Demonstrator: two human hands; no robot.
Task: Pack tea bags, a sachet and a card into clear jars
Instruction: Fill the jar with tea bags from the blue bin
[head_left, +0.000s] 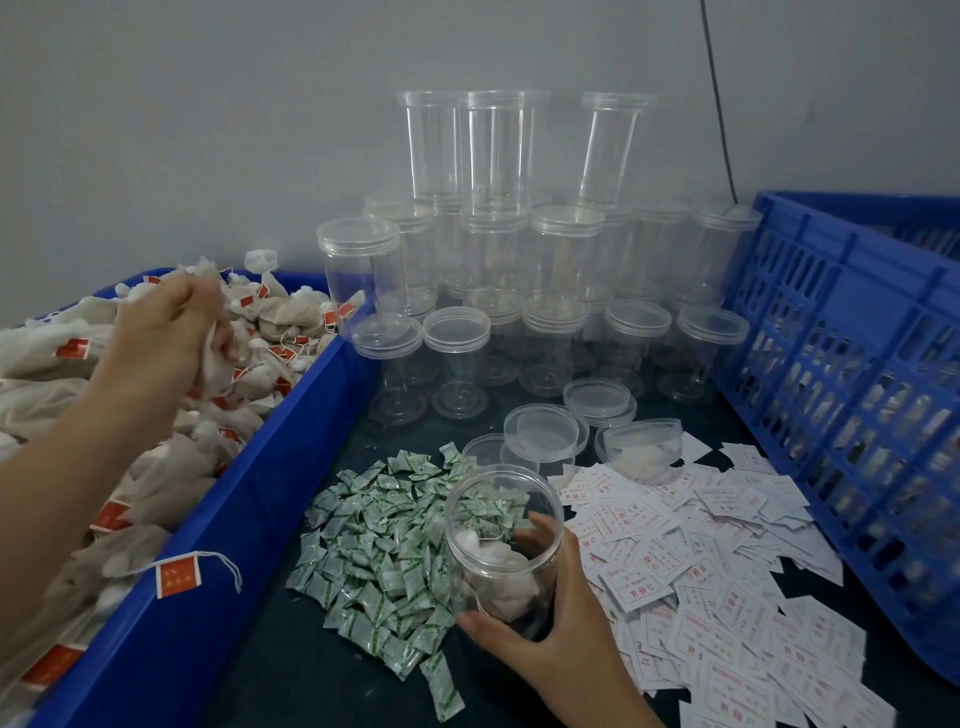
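Tea bags (62, 364) with red tags fill the blue bin (270, 467) along the left edge of the frame. My left hand (166, 338) is over the heap at mid-left, fingers curled tight round one white tea bag (214, 361) that hangs from them. Just right of the bin, low in the centre, green-and-white sachets (379, 545) lie in a loose pile on the dark table (270, 649). At the pile's right edge my right hand (550, 623) wraps thumb and fingers round the lower wall of a lidless clear jar (504, 519), tilted with its mouth toward me and a few tea bags already inside. Above it, loose lids (545, 431) lie on the table, and lidded empty jars (519, 249) are stacked against the wall. White cards (701, 571) with red print spread across the lower right, running up to a slotted blue crate (831, 364) at the right edge.
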